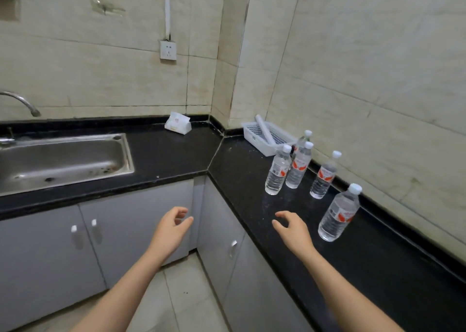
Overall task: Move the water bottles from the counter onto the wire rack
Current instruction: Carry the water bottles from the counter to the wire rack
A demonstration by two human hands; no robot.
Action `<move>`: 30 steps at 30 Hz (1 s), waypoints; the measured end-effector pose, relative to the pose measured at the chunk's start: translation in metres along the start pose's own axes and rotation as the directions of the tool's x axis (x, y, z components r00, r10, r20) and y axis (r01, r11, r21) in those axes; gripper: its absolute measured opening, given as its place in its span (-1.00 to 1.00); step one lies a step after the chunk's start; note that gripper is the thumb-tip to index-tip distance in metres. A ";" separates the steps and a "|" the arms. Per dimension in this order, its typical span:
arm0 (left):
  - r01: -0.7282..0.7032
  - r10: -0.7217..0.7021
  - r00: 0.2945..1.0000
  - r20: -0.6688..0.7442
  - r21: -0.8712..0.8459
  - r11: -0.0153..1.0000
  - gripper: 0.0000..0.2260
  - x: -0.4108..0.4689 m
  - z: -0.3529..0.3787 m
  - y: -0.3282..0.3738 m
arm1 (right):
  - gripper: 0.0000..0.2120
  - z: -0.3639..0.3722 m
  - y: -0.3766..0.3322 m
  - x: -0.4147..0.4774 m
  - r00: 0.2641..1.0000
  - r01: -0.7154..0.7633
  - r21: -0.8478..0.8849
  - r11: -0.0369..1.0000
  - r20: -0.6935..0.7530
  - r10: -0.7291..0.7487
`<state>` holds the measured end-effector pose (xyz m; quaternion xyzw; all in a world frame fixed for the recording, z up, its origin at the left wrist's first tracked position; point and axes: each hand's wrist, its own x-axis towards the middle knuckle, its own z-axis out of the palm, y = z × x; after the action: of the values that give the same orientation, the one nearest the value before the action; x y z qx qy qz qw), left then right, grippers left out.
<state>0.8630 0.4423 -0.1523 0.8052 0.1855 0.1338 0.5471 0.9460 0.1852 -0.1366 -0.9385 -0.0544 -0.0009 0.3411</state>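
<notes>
L hand [174, 224] & R hand [292, 227]: loosely curled, half-open, nothing held | 5 bottles upright on counter [242, 175], 1–3 o'clock of R hand; nearest bottle [339, 213] at 3, likely taken 1st | wire rack not seen.

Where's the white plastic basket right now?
The white plastic basket sits on the black counter in the far corner, right of centre, just behind the cluster of water bottles.

Counter [176, 155]: black stone, glossy, speckled. Sink [75, 150], set into the counter: brushed steel, stained. Water bottles [297, 170] on the counter: clear ribbed plastic. Basket [254, 132] behind them: white perforated plastic.
</notes>
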 end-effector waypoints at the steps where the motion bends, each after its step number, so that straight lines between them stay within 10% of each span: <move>1: -0.007 0.007 1.000 0.024 -0.008 1.000 -0.78 0.018 0.002 -0.003 | -0.68 0.003 -0.001 0.011 1.000 -0.022 -0.009 1.000 -0.012 0.022; 14: -0.145 0.159 0.923 0.351 -0.066 0.987 -0.79 0.256 0.008 0.016 | -0.69 0.040 -0.054 0.115 0.905 -0.344 0.009 0.939 -0.264 0.334; 30: -0.097 0.017 0.727 0.686 0.078 0.992 -0.53 0.296 0.164 -0.001 | -0.68 0.050 0.020 0.175 0.731 -0.581 0.182 0.793 -0.312 0.607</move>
<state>1.1965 0.4385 -0.2098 0.8317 -0.0467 -0.1654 0.5279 1.1204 0.2194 -0.1809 -0.8774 0.3107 -0.0591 0.3607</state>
